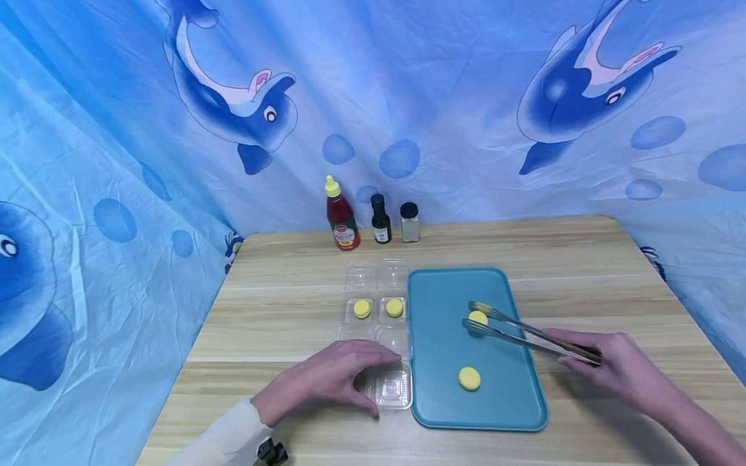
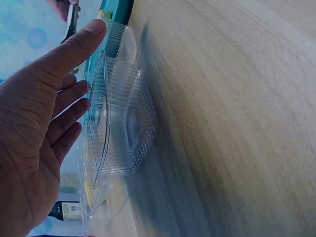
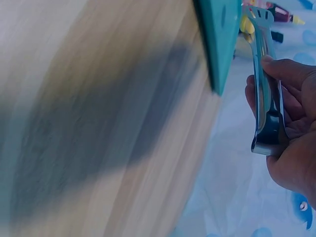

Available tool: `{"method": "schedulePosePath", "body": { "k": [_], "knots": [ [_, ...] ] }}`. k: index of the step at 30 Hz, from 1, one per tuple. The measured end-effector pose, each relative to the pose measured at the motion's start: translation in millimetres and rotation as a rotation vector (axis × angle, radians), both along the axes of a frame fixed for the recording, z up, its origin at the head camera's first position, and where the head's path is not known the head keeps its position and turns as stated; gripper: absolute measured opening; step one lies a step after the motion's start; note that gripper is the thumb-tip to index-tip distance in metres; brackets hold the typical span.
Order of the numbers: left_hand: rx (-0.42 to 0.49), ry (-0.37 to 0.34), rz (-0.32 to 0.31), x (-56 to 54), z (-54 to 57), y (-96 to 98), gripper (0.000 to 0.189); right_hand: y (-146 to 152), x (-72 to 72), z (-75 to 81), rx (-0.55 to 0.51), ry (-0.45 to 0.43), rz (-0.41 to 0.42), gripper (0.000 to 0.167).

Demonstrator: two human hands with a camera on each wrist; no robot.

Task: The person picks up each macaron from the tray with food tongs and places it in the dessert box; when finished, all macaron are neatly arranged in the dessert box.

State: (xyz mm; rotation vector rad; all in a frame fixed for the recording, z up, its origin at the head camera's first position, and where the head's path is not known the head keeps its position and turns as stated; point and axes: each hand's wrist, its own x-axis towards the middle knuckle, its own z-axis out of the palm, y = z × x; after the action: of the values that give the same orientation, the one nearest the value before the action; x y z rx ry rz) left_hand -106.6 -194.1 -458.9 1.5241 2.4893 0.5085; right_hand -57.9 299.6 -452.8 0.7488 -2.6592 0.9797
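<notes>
My right hand (image 1: 612, 366) holds metal tongs (image 1: 524, 325) over the blue-green tray (image 1: 440, 343). The tong tips lie on either side of a yellow macaron (image 1: 478, 317); whether they squeeze it I cannot tell. Nearer the tray's front lies another yellow macaron (image 1: 469, 378). My left hand (image 1: 338, 372) is at the nearest clear plastic box (image 1: 394, 406), thumb and fingers spread. In the left wrist view, its fingertips are right at the rim of the ribbed box (image 2: 140, 94). Farther back, two yellow macarons (image 1: 362, 309) sit in separate clear compartments.
Along the back edge of the wooden table (image 1: 280, 310) stand a red sauce bottle (image 1: 343, 223) with a yellow cap, a small dark bottle (image 1: 381, 223) and a black-lidded jar (image 1: 410, 226). A blue dolphin-print curtain (image 1: 454, 84) hangs behind and beside the table.
</notes>
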Motion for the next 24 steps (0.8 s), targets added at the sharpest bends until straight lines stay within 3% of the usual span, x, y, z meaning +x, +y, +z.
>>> {"method": "schedulePosePath", "body": {
  "k": [9,24],
  "knots": [
    [-0.002,-0.014,0.017,1.6,-0.7,-1.0,0.095,-23.5,4.1,15.7,0.003,-0.077,0.058,0.059],
    [0.002,-0.024,0.027,2.5,-1.7,-1.2,0.092,-48.0,-0.6,15.7,0.009,-0.075,0.208,0.055]
  ]
}}
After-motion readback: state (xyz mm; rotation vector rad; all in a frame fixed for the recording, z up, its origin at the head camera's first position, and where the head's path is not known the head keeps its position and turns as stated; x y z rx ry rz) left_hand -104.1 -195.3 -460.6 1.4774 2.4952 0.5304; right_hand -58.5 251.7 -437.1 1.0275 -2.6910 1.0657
